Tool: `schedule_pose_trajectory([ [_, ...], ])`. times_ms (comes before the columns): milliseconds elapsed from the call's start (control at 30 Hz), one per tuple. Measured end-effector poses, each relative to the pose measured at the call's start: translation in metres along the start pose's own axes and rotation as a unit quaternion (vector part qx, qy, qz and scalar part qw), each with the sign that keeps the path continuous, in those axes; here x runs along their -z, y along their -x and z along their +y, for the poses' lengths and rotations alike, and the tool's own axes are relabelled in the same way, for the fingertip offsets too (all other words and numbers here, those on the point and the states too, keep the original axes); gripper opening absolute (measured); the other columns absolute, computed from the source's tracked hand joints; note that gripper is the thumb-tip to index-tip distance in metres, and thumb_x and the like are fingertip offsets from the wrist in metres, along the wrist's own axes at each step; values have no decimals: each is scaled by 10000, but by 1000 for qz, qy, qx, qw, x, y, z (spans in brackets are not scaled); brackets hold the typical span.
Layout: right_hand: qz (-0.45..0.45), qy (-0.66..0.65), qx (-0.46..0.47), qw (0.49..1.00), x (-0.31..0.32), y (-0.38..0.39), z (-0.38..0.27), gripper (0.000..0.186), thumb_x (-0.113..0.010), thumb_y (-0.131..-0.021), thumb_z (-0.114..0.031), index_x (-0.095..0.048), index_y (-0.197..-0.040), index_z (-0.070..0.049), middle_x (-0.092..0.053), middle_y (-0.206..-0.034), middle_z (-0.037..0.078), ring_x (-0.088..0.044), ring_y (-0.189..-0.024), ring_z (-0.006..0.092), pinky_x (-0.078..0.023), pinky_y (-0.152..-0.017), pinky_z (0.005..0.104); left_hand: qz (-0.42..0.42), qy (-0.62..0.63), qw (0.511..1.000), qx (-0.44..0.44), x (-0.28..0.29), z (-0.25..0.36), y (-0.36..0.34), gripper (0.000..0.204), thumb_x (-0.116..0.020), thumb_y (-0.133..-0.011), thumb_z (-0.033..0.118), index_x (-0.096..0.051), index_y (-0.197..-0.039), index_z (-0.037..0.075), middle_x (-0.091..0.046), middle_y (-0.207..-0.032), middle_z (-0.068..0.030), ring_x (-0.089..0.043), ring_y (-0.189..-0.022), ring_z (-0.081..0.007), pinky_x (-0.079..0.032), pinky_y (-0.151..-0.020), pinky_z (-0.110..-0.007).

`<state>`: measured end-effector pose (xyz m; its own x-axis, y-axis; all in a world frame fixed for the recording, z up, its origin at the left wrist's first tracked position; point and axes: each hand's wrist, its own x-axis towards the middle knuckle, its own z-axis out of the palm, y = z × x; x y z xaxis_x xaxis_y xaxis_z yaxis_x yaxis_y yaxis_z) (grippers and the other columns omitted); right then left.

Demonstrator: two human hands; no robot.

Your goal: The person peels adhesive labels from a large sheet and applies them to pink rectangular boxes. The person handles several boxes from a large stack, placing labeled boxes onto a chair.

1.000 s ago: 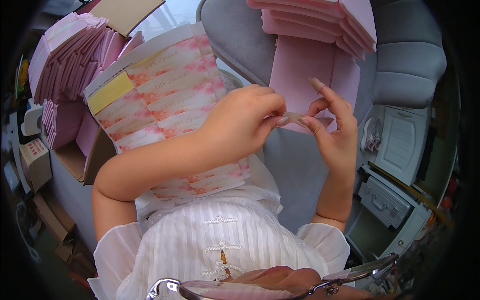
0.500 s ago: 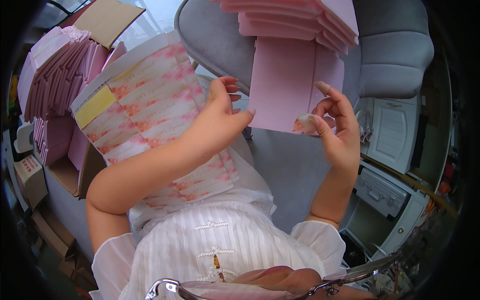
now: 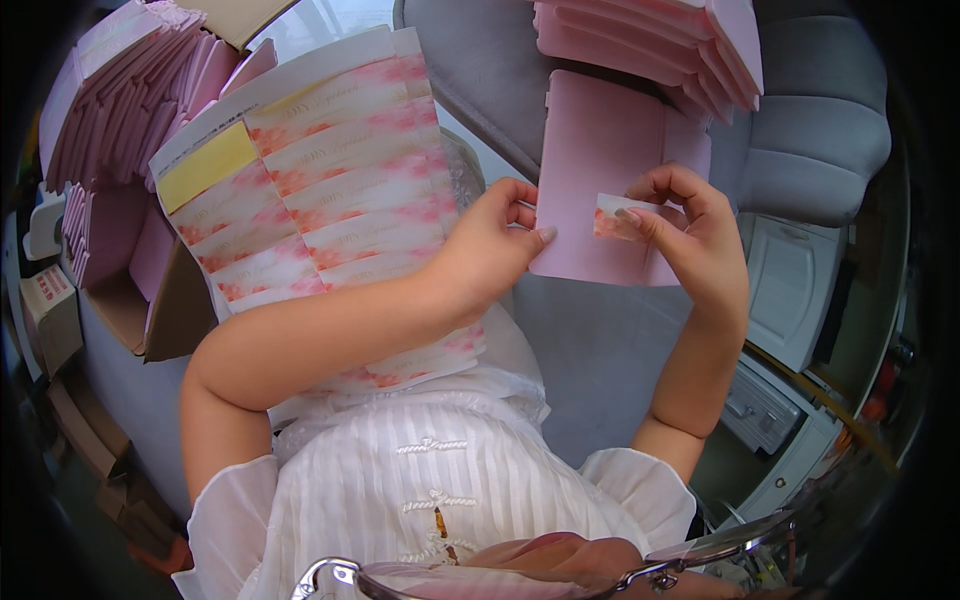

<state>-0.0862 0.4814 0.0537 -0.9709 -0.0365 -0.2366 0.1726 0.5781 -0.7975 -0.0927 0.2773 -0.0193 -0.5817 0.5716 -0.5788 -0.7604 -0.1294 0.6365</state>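
A pink flat-folded box [image 3: 590,150] lies on the grey chair in front of me, a fold line running down its right part. My left hand [image 3: 485,245] grips its lower left edge, thumb on top and the other fingers curled. Over the box's lower right part, my right hand [image 3: 705,235] pinches a small sticker [image 3: 607,227] with a white and orange-red flower print between thumb and fingers. The sticker is held flat close to the box; whether it touches cannot be made out. A sheet of matching stickers [image 3: 345,150] rests on my lap, with one yellow bare patch [image 3: 208,168].
More pink flat boxes [image 3: 640,40] are stacked at the far end of the grey chair [image 3: 815,110]. At the left, a cardboard carton [image 3: 185,305] holds many pink pieces [image 3: 130,110]. A white cabinet [image 3: 795,290] stands at the right.
My right hand has moved up and inward over the box, and the sticker, curled before, now looks flatter. My left hand has shifted onto the box's edge. The whole view has shifted a little.
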Motion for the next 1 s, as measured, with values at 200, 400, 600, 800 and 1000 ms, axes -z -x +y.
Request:
schedule_pose_trajectory([
  [200,55,17,-17,998,-28,-23,-4,195,-712,-762,-88,-633,-879,46,-667,-823,103,-629,-752,180,-493,-709,296,0,15,1000,-21,4,-12,-7,318,-598,-899,91,-463,-1173,5,-572,-1007,-62,-576,-884,-115,-474,-762,-255],
  [400,96,67,16,993,-44,-32,-2,194,-707,-763,-102,-637,-852,55,-665,-815,136,-639,-730,232,-491,-704,309,11,21,999,-28,5,-12,-8,273,-607,-893,81,-492,-1129,8,-568,-996,-50,-565,-851,-102,-463,-711,-232],
  [600,109,90,4,990,-51,-32,-7,199,-715,-757,-117,-635,-821,53,-664,-806,136,-639,-729,246,-489,-698,318,5,5,999,-31,8,-13,-11,252,-606,-893,69,-494,-1111,11,-570,-987,-46,-562,-833,-96,-460,-697,-232],
  [800,96,117,-9,988,-52,-35,-11,193,-710,-762,-119,-636,-819,50,-664,-788,135,-649,-724,247,-491,-694,320,5,7,999,-33,7,-14,-13,236,-602,-894,54,-495,-1099,8,-576,-961,-44,-557,-804,-88,-459,-682,-229],
  [1000,97,110,-11,989,-53,-37,-8,187,-707,-762,-112,-633,-820,50,-665,-782,136,-653,-726,243,-492,-694,315,7,4,999,-36,6,-16,-15,216,-602,-894,49,-498,-1079,9,-579,-939,-40,-552,-770,-82,-454,-661,-227],
])
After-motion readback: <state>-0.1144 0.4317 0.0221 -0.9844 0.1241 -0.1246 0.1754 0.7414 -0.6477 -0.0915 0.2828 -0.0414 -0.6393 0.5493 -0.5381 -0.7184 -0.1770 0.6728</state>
